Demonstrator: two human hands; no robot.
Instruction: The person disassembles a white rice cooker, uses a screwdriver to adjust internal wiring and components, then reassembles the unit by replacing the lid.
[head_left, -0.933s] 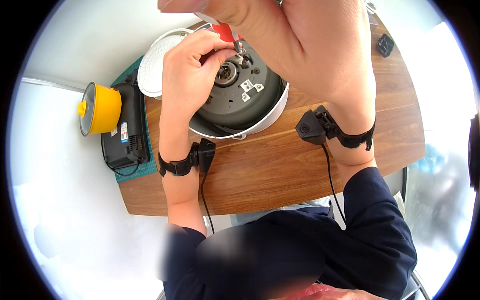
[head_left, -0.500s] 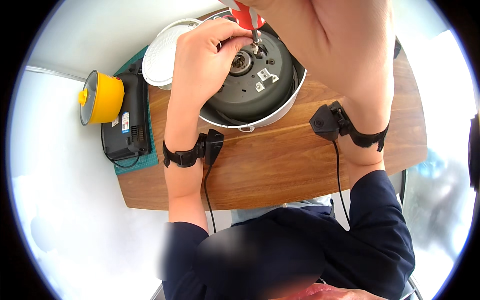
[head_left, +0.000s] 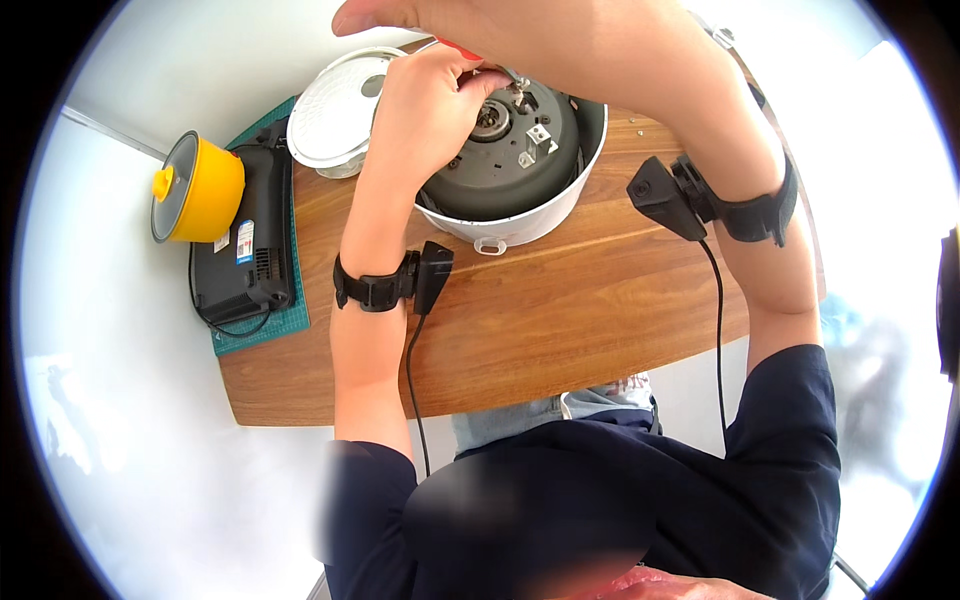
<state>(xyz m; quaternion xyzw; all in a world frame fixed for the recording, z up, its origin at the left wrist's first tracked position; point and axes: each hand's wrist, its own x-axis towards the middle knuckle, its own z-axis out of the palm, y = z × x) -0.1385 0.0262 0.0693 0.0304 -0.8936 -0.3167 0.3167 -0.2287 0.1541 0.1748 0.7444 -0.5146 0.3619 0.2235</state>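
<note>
A round appliance with a white housing (head_left: 540, 222) lies with its dark grey metal underside (head_left: 495, 180) facing up. My left hand (head_left: 425, 115) reaches over its far left part, thumb and fingers pinched together beside a small metal terminal (head_left: 520, 92); what they hold is hidden. Above it, at the top edge, is my right hand (head_left: 450, 22), thumb stretched out to the left and its other fingers mostly out of sight. A bit of the screwdriver's red handle (head_left: 459, 48) shows right under this hand; its tip is hidden. A small silver bracket (head_left: 538, 140) stands up on the underside.
A white round cover (head_left: 330, 115) lies left of the appliance. Further left, a black device (head_left: 240, 275) rests on a green mat (head_left: 262, 338), with a yellow pot (head_left: 212, 190) by it. Small bits (head_left: 640, 130) lie on the wooden table (head_left: 560, 310). Cabled black devices are strapped to both wrists.
My right hand has swung left and turned, covering most of the screwdriver. My left hand has stayed close to the terminal. The appliance appears slightly shifted in view.
</note>
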